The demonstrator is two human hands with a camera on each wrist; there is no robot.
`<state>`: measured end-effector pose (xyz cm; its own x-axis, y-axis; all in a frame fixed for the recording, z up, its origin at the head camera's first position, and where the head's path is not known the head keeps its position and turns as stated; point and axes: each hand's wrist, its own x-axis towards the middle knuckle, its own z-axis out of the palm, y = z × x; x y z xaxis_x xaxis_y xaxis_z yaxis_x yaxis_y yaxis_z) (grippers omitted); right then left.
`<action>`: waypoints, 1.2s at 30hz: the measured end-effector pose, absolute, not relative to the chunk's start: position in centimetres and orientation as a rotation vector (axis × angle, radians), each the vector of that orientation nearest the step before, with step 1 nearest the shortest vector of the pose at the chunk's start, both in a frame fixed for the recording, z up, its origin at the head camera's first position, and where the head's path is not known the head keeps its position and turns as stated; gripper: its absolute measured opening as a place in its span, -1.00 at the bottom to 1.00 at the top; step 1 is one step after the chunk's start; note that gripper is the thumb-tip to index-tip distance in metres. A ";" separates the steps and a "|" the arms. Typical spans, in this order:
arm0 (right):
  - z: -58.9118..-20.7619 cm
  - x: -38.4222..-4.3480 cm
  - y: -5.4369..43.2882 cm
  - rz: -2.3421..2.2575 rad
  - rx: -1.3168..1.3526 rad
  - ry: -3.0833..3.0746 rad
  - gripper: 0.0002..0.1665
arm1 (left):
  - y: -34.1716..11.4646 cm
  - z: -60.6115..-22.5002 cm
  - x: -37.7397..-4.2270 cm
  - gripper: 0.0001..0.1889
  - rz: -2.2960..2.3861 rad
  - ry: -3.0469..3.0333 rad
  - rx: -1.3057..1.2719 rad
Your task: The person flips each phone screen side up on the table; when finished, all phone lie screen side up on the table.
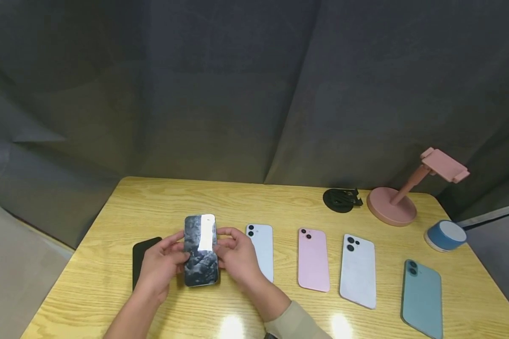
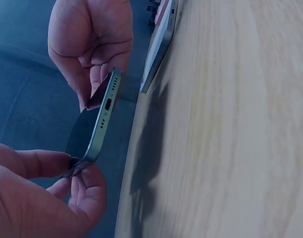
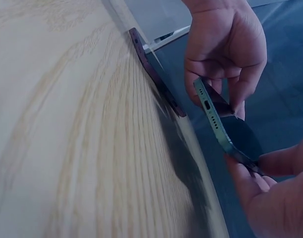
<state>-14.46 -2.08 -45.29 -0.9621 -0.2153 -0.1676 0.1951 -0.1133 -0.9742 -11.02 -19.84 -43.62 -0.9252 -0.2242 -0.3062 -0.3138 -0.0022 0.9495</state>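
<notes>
Both hands hold one smartphone [image 1: 196, 270] above the table, its dark glossy screen facing up with a bright reflection. Its pale green edge shows a charging port [image 2: 108, 104] in the left wrist view. The left hand [image 1: 159, 266] pinches the phone's left edge, thumb on the screen side and fingers beneath. On the opposite edge the right hand [image 1: 237, 256] grips in the same way, as the right wrist view also shows. A black phone [image 1: 140, 254] lies partly hidden by the left hand. Partly behind the right hand lies a pale blue phone [image 1: 264, 242], back up.
Further right on the wooden table [image 1: 280, 320] lie a pink phone [image 1: 313, 263], a white phone [image 1: 358, 278] and a teal phone [image 1: 424, 296]. Toward the back right are a folded black stand [image 1: 339, 201], a pink phone stand [image 1: 392, 207] and a blue, white-topped cylinder [image 1: 445, 237].
</notes>
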 end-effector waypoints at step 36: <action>-46.6 -15.5 -2.0 -1.717 -0.197 2.313 -0.39 | -19.2 -45.6 -11.4 -0.48 1.833 2.399 -0.598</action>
